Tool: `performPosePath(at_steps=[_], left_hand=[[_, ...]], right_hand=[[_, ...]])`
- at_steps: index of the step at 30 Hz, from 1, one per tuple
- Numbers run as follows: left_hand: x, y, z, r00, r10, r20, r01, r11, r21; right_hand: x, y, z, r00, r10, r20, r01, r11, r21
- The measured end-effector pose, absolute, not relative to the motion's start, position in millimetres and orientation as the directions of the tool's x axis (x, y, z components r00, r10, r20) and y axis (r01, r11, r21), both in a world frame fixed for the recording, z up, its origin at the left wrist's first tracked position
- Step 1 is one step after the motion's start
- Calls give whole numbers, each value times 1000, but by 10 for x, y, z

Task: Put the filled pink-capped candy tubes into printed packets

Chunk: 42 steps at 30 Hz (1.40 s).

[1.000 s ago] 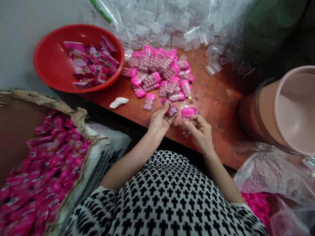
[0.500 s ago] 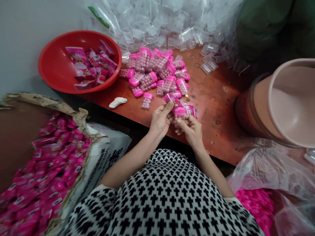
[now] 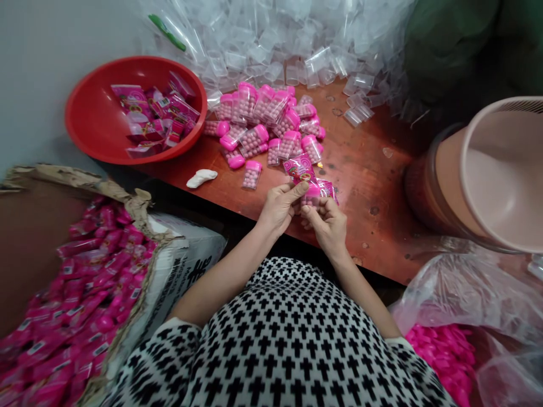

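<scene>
Close together at the table's front edge, my two hands are both closed. My left hand [image 3: 278,209] pinches a printed pink wrapper sleeve [image 3: 300,167] between thumb and fingers. In my right hand [image 3: 328,223] is a small clear candy jar [image 3: 311,196] with a pink lid and pink balls inside. The sleeve touches or overlaps the jar's lid; whether the jar is inside it I cannot tell. Behind the right fingers lies another printed sleeve [image 3: 327,187]. Just beyond my hands is a pile of filled candy jars [image 3: 271,116], with a single jar [image 3: 251,174] standing nearer me.
A red bowl [image 3: 85,127] at the left holds several sleeves. Clear empty cups [image 3: 275,45] heap at the back. A torn carton [image 3: 165,271] of wrapped jars stands lower left. Stacked tubs [image 3: 449,175] stand right, above a bag of pink lids [image 3: 441,356]. A white scrap [image 3: 201,178] lies on the table [image 3: 365,186].
The sleeve in my left hand shows more of its printed face and stands higher above the thumb. My left thumb has moved right, over the jar's lid. The view has shifted slightly.
</scene>
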<state>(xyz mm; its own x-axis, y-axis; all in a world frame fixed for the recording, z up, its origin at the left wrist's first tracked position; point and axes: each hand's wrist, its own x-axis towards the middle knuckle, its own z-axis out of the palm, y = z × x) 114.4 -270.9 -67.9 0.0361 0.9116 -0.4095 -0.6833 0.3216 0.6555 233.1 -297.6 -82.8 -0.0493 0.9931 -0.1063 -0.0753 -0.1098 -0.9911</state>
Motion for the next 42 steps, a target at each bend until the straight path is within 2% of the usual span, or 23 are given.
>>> performPosePath(at_steps=[6,10,17,23,28,30,35,42], left_hand=[[1085,-2664,-664,74,922,-381,-615,343,710],[1040,-2627,-635,107,932,-348,-549,347,760],[1042,-2605,-629,117,924,-365,-496,373,784],[1072,-2662,-631,129,916,-381,-454,396,798],[1100,-2678,-683,42,929,-367,-404,352,845],[1088,-2679,-680,52,918,-393,-426,377,823],[983,-2716,-631,62,894,-443,-584,393,711],[1065,-2895,-659,130,891,-434,-619,415,667]], right_hand=[[2358,-2910,-828,-190,957,-220,-248,-263,-932],[2362,-2877,-849,-234,937,-261,-301,-325,-897],[2317,-2923,-837,-59,987,-151,-136,-158,-978],[2339,-2861,-876,-154,964,-219,-275,-254,-927],[2340,-2823,-826,-115,975,-188,-156,-205,-966],[2342,-2838,-822,-111,976,-189,-176,-207,-962],[2395,-2905,-892,-205,963,-173,-364,-239,-900],[2294,-2829,-870,-105,984,-141,-333,-168,-928]])
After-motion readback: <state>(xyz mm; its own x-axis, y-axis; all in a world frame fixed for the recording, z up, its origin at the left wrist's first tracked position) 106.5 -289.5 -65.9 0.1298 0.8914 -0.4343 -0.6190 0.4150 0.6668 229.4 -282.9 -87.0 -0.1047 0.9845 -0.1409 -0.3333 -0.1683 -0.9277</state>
